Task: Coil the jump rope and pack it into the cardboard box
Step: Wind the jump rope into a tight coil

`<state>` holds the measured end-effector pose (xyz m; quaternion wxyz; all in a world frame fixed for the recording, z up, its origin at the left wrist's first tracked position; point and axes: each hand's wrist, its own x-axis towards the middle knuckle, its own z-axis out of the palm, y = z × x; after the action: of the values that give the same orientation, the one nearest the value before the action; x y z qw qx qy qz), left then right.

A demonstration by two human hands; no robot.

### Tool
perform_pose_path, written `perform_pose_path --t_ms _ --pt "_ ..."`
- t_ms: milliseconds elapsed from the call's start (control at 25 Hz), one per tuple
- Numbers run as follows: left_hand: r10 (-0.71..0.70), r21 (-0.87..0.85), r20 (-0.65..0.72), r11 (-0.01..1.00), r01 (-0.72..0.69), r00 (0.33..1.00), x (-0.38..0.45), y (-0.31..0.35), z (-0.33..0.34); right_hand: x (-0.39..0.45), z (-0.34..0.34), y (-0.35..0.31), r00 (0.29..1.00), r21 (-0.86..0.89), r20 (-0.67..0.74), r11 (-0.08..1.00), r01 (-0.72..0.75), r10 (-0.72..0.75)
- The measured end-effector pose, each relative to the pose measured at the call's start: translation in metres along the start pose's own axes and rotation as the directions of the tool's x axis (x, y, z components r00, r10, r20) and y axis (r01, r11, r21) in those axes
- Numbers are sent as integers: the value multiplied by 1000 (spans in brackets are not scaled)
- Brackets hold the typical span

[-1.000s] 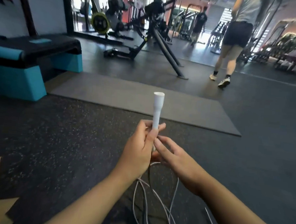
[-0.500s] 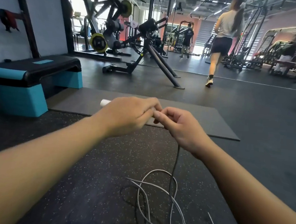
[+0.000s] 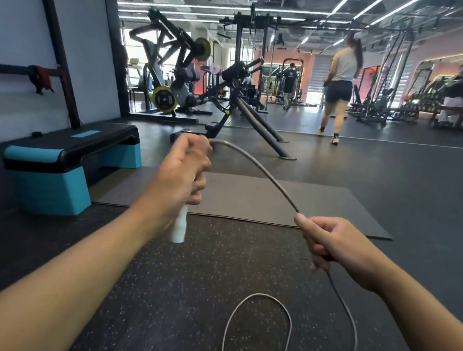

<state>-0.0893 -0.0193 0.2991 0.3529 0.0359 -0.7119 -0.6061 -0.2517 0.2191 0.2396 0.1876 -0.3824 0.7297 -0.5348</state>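
My left hand [image 3: 182,176] grips the white jump rope handle [image 3: 179,228], whose lower end points down below my fist. The grey rope [image 3: 261,167] leaves the top of that fist and arcs to the right into my right hand [image 3: 329,244], which is closed around it. Below my right hand the rope drops to the speckled floor and lies in a loose loop [image 3: 258,330] near the bottom edge. The cardboard box is out of view.
A teal and black step platform [image 3: 67,161] stands at the left. A grey exercise mat [image 3: 250,201] lies on the floor ahead. Gym machines [image 3: 230,93] stand beyond it, and a person [image 3: 339,87] walks away at the back right.
My hands were together; now they have drawn apart, the right one sliding along the rope to the right. The handle has turned from pointing left to pointing down. Fewer loops lie on the floor.
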Motion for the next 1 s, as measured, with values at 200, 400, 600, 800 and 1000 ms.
perform_pose_path --t_ms 200,400,600,800,1000 --pt "-130 -555 -348 827 -92 928 16 8 23 4 31 -1 994 334 107 942 -45 10" --pt "-383 -706 -539 692 -154 750 16 -3 51 12 69 -35 967 465 48 863 200 -250" --pt "-622 -835 -479 541 -102 619 4 -13 42 14 78 -34 948 237 -5 921 309 -317" --pt "-576 -689 -584 724 26 572 -24 -12 49 16 96 -32 900 186 -190 886 425 -393" --pt "-616 -579 -329 730 362 716 -49 -16 41 29 88 -30 916 450 -350 822 349 -197"
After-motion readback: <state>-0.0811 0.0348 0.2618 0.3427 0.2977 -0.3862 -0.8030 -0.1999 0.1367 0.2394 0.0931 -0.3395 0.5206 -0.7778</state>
